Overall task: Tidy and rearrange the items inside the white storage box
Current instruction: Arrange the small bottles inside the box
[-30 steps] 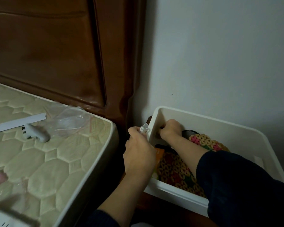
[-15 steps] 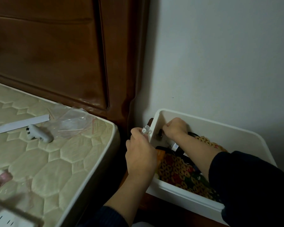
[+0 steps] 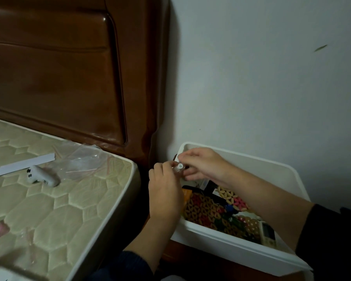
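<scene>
small clear bottle (image 3: 179, 166) gripped by left hand (image 3: 164, 189) at white storage box (image 3: 229, 243) near-left corner | bottle top pinched by right hand (image 3: 203, 164) | woven mats (image 3: 207, 209) seen inside box

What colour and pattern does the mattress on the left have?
Pale green, quilted in hexagons, with a white edge; the head view shows it.

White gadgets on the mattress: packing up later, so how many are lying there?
2: a long white strip near the headboard and a white controller-like device just in front of it. Others may be hidden.
</scene>
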`<state>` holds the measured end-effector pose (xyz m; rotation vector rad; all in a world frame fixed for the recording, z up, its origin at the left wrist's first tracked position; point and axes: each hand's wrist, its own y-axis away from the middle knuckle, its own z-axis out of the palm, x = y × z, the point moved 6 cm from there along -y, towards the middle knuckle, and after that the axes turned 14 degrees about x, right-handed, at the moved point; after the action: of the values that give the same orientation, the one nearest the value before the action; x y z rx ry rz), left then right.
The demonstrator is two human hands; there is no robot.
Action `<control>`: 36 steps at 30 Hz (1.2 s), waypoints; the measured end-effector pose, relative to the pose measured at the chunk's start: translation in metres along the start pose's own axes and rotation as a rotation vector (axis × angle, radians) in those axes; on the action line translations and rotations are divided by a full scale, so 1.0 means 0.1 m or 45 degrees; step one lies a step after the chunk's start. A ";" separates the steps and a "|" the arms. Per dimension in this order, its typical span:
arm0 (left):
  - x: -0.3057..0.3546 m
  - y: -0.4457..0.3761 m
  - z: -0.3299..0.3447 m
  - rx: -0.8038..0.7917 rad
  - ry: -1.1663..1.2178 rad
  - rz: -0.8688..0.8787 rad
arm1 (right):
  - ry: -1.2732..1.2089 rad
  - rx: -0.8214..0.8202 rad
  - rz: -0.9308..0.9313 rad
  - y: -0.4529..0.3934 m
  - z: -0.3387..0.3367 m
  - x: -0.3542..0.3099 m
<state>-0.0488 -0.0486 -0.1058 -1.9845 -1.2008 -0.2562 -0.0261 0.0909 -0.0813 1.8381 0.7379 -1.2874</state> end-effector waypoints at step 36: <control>-0.09 0.02 0.12 -0.280 -0.129 -0.178 | 1.572 0.428 -0.297 -0.79 -0.07 0.54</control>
<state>-0.0547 -0.0462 -0.1197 -2.1248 -1.4316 -0.3758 -0.0678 0.1413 -0.1512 2.8544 1.4347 -0.2376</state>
